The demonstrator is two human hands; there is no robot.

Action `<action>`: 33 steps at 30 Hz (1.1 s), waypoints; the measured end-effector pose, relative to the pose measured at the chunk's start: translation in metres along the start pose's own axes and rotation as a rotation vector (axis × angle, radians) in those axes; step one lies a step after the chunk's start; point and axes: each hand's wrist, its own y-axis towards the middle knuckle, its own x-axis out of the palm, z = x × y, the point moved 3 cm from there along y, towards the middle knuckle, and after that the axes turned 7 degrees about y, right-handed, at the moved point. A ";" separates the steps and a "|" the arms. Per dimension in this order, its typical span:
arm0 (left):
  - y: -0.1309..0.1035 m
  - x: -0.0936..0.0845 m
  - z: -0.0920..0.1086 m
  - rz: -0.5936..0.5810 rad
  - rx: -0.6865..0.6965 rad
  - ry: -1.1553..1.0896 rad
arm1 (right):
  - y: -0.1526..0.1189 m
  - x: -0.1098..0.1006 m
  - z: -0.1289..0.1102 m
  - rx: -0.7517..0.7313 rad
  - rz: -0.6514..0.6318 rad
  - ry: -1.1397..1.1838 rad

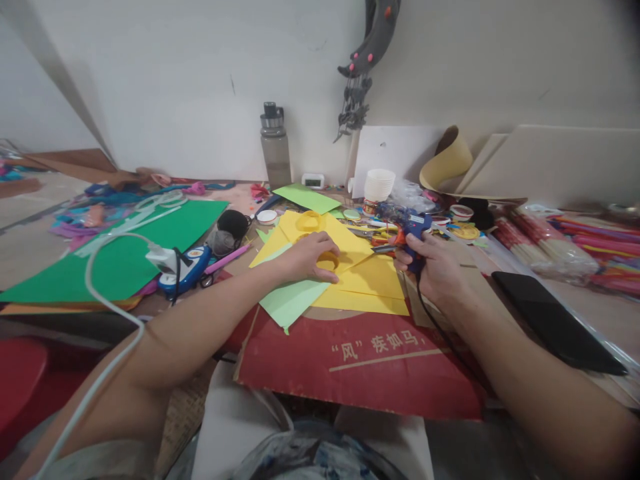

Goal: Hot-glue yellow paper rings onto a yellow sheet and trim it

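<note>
My left hand (311,257) curls its fingers and thumb around a yellow paper ring (329,260), low over stacked yellow paper sheets (367,293). Another yellow ring-shaped piece (309,221) lies just beyond that hand. Beneath my left wrist is a pale green sheet (295,305). Over to the right, my right hand (436,267) is closed around the handle of a blue glue gun (416,230), whose nozzle points left, toward the yellow paper. Its black cord hangs below the hand. The papers rest on a red printed cardboard sheet (360,383).
A grey water bottle (276,153) and paper cups (379,185) stand near the wall. Green sheets (125,257) lie left, beside a blue-and-white power strip (185,270) with a white cable. A black phone (555,320) and packs of sticks (545,243) lie right.
</note>
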 end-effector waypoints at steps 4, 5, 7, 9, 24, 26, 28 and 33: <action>0.000 0.000 0.001 -0.004 -0.001 0.002 | 0.000 0.001 -0.001 0.005 0.011 -0.004; 0.000 0.000 0.001 -0.003 0.000 0.002 | -0.001 0.001 -0.001 0.004 0.006 -0.008; 0.000 0.000 0.001 -0.002 0.001 0.003 | -0.001 0.002 -0.001 0.006 -0.005 -0.012; 0.001 0.000 0.000 -0.003 0.000 0.002 | -0.001 0.002 -0.001 0.005 -0.004 -0.010; 0.000 0.002 -0.002 -0.004 0.016 0.008 | -0.001 0.004 0.000 0.019 0.026 0.025; 0.000 0.002 -0.002 0.001 0.022 0.004 | -0.001 0.003 0.000 0.025 0.022 0.017; 0.000 0.002 -0.002 0.004 0.020 0.004 | -0.001 0.003 0.000 0.022 0.024 0.009; 0.000 0.002 -0.002 0.002 0.020 0.012 | 0.000 0.002 0.000 0.011 0.014 -0.009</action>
